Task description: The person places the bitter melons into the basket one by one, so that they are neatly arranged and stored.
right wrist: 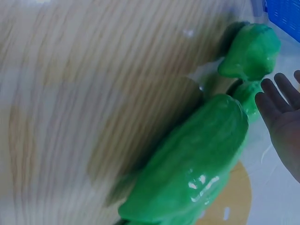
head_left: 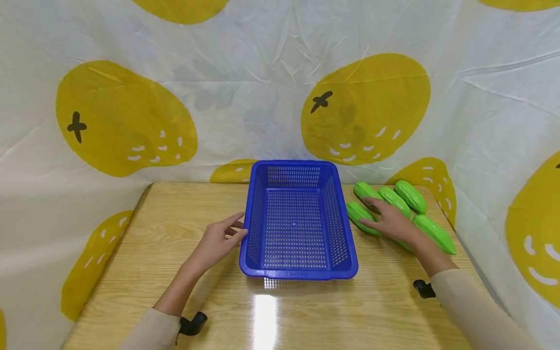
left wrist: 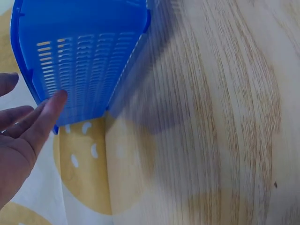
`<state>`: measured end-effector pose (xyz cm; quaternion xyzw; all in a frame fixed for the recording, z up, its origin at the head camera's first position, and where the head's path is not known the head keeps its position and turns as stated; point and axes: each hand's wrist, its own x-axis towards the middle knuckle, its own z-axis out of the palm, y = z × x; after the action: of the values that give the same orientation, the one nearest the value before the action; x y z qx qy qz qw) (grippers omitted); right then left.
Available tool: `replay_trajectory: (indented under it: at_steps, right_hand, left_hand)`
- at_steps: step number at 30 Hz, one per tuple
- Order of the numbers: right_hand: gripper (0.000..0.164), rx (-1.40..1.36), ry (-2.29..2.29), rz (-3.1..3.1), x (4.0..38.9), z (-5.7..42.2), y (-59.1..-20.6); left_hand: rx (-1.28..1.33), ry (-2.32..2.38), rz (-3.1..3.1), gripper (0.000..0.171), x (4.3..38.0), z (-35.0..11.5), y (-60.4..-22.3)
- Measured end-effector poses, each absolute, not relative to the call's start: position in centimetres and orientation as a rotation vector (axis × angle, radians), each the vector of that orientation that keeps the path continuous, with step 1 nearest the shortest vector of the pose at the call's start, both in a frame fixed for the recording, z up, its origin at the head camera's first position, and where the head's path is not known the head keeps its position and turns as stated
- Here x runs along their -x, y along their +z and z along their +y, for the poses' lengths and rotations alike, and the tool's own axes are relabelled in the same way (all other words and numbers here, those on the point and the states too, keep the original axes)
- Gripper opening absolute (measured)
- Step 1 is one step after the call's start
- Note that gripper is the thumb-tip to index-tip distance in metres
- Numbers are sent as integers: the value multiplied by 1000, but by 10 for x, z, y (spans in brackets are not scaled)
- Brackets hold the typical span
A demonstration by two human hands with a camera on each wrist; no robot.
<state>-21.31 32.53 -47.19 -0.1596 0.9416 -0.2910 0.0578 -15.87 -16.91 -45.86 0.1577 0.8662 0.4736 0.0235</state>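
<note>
Blue plastic mesh basket (head_left: 294, 228), with glossy green gourds (head_left: 395, 200) lying to its right.
From my remote feeds I see the basket upright on the wood-grain table (head_left: 183, 218), slotted walls rising to a smooth rim; the left hand (head_left: 218, 242) is at its left side, fingers loosely extended, though I can't tell whether they touch. Around the right hand (head_left: 389, 221) I count six plump gourds, one mostly hidden beneath it; its fingers reach out spread apart. Behind hangs white cloth (head_left: 245, 112) with yellow fruit prints (head_left: 372, 112).
</note>
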Motion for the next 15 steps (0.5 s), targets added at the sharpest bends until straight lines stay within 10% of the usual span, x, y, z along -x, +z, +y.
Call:
replay_trajectory:
  at_steps: [15]
  right_hand:
    - [79,462,-896,2825,221,320,-495]
  left_hand:
    - [-254,1758,2334,58,160,-168,-461]
